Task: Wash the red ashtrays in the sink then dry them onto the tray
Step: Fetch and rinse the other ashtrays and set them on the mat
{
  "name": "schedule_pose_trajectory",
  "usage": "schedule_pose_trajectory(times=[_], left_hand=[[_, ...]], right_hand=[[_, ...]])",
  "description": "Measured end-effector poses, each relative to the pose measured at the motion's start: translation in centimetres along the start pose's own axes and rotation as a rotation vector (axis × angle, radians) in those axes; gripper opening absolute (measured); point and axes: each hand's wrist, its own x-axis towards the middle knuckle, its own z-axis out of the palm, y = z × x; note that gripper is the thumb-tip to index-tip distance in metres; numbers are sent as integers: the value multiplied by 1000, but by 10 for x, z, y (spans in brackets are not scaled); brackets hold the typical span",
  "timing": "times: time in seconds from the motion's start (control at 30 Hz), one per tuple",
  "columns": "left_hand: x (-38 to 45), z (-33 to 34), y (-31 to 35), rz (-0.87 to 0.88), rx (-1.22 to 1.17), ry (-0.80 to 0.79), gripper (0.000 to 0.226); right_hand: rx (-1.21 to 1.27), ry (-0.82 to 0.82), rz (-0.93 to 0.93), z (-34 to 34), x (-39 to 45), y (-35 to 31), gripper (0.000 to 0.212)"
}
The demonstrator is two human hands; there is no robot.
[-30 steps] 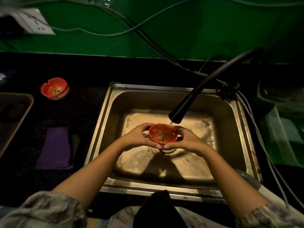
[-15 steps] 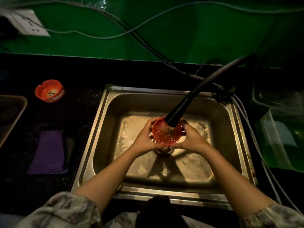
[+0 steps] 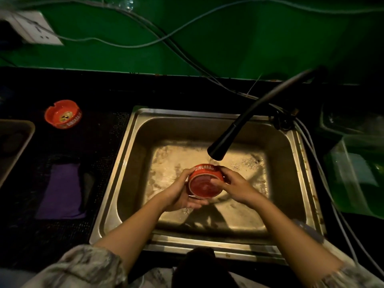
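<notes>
Two containers hold our attention: first the steel sink (image 3: 128, 163), wet across its floor, where we hold a red ashtray (image 3: 204, 183) tipped underside-up below the black faucet (image 3: 220, 147). Our left hand (image 3: 179, 194) cups it; our right hand (image 3: 234, 183) grips its rim. Another red ashtray (image 3: 63, 114) sits upright on the counter beside a tray (image 3: 22, 146).

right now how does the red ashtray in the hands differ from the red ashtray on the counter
The held red round ashtray is tipped so its underside faces the camera; the red round ashtray on the black counter sits upright, bowl showing. The held one is over the steel sink below the black faucet spout, gripped by the left hand and right hand; the other lies untouched. Both carry white lettering.
</notes>
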Motion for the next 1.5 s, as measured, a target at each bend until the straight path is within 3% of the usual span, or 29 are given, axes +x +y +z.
schedule_pose_trajectory(times=[0.1, 0.2, 0.3, 0.4, 0.47, 0.53, 0.7, 0.83, 0.97, 1.07, 1.3, 1.5], left_hand=[[7, 5, 2, 16, 68, 74, 77], [9, 15, 8, 194, 174, 192, 62], [6, 17, 16, 339, 296, 259, 51], [6, 10, 17, 394, 424, 164, 84], [7, 7, 15, 384, 460, 120, 103], [9, 6, 12, 401, 453, 131, 107], [10, 4, 17, 579, 514, 235, 103], [7, 0, 28, 663, 708, 238, 108], [3, -3, 38, 668, 859, 246, 109], [0, -4, 36, 616, 857, 275, 107], [7, -4, 6, 577, 621, 334, 106], [20, -3, -17, 643, 538, 365, 111]], right_hand=[[183, 0, 112, 1, 1, 2, 49], [355, -6, 230, 3, 6, 7, 56], [468, 58, 325, 2, 11, 1, 45], [516, 68, 315, -7, 16, -9, 44], [443, 67, 289, -12, 20, -16, 42], [336, 62, 246, -16, 21, -22, 45], [-22, -28, 76, -20, 14, -28, 89], [19, 49, -84, -4, 11, -9, 111], [169, 37, -108, -3, 12, 2, 107], [180, -77, -34, -15, 13, -5, 101], [-182, -162, 42, -27, 26, -29, 108], [-475, -17, -127, -12, 11, -38, 101]])
